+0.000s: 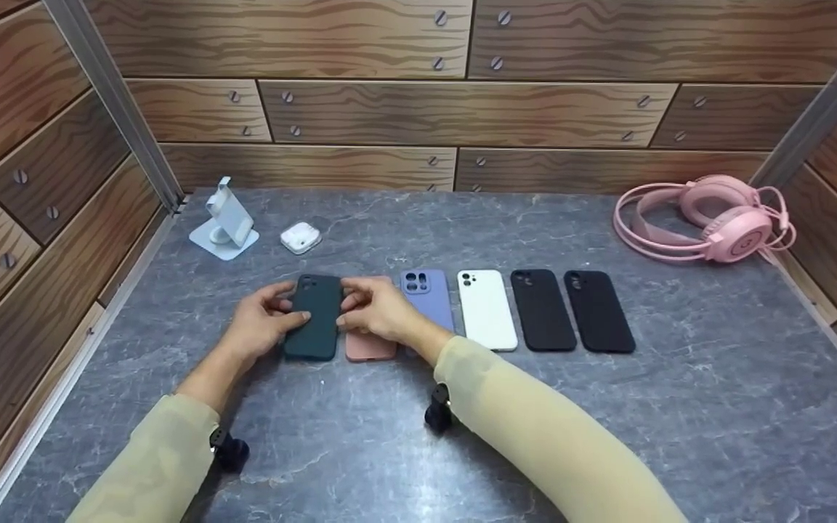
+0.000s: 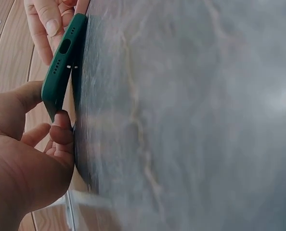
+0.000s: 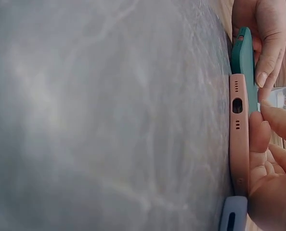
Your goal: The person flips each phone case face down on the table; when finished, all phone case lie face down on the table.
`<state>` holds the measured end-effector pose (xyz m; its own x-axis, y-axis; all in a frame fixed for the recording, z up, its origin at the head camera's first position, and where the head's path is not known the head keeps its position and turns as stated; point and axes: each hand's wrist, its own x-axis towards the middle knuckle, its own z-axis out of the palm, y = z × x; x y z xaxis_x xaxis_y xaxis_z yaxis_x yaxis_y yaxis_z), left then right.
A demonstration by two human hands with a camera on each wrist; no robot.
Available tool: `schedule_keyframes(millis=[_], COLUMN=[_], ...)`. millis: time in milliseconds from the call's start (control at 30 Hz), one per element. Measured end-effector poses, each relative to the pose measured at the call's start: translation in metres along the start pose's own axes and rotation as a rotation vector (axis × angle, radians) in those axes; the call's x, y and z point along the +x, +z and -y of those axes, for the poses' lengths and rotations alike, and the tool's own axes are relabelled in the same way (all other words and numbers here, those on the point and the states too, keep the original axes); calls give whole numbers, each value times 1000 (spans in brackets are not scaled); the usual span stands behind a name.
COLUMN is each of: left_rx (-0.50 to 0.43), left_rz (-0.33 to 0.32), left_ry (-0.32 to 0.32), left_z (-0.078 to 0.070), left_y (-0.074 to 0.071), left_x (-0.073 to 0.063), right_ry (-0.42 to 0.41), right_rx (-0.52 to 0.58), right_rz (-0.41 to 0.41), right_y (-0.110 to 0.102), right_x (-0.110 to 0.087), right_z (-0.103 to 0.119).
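Note:
A dark green phone case (image 1: 314,319) stands leftmost in a row, tilted in the left wrist view with its left side raised off the table. My left hand (image 1: 257,323) grips that side, thumb on the back and fingers underneath. At the case's right edge are the thumb and index fingertips of my right hand (image 1: 382,309), the fingers loosely bent. Beneath the right hand lies a pink phone case (image 1: 371,347), partly hidden; its bottom port shows in the right wrist view. A lilac phone case (image 1: 429,301) comes beside it, its lower part covered by the right wrist.
Further right in the row lie a white phone case (image 1: 487,312) and two black ones, the nearer black case (image 1: 543,312) beside the white. Behind are a pale folding stand (image 1: 226,225), a small white case (image 1: 301,237) and pink headphones (image 1: 709,221). Wood-patterned walls border the table.

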<state>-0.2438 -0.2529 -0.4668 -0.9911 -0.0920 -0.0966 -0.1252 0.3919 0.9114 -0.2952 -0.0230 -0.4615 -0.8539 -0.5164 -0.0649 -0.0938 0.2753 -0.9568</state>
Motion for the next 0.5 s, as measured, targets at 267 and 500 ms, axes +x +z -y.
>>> schedule_keyframes(millis=[267, 500], left_rx=[33, 248], left_rz=[-32, -56], left_ry=[45, 191], left_z=[-1, -16], left_y=[-5, -19], left_x=[0, -5], right_ry=[-42, -91], right_rx=[33, -51], right_rz=[-34, -106], right_y=[-15, -66], right_x=[-8, -31], right_z=[11, 32])
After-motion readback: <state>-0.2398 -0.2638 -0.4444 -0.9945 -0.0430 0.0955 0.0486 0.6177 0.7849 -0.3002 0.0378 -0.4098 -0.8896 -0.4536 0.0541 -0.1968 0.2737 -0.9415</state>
